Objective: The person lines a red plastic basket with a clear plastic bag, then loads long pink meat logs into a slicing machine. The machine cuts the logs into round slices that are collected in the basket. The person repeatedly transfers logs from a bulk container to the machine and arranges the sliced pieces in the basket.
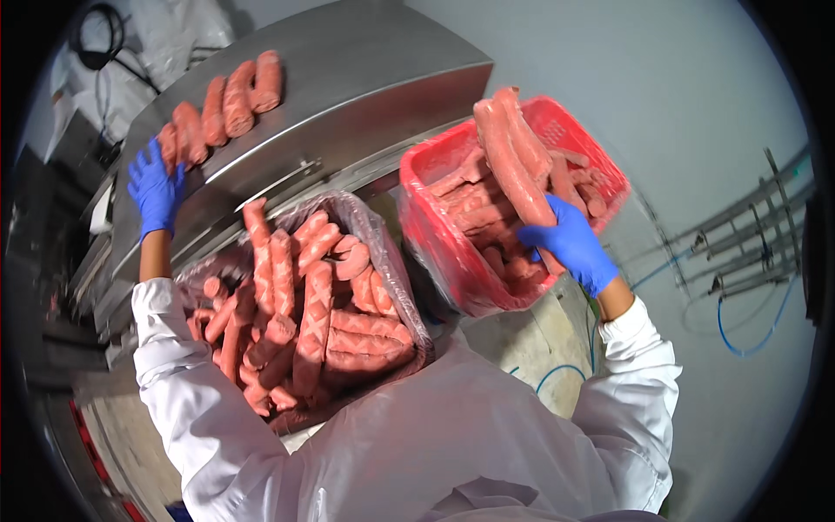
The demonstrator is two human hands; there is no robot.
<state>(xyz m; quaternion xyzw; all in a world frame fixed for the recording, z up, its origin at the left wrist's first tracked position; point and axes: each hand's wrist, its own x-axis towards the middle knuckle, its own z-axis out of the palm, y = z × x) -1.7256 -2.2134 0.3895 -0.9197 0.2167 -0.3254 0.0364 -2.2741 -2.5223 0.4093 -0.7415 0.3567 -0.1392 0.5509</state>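
My left hand [156, 192], in a blue glove, is at the left end of a row of thick pink sausages [238, 98] on a stainless-steel surface. Its fingers are spread, and its thumb and fingertips touch the endmost sausage [167, 145]. My right hand [574, 245], also blue-gloved, is closed around the lower end of a long pink sausage [505, 160]. A second long piece [527, 140] lies against that one; whether they are joined I cannot tell. Both rise above a red plastic crate [450, 264] holding more sausages [479, 202].
Nearer me, a crate lined with clear plastic [391, 261] is heaped with sausages [316, 320], some with pale cross marks. The steel machine housing [365, 104] has a raised edge. At right are wall-side metal rails [750, 228] and a blue hose [737, 352].
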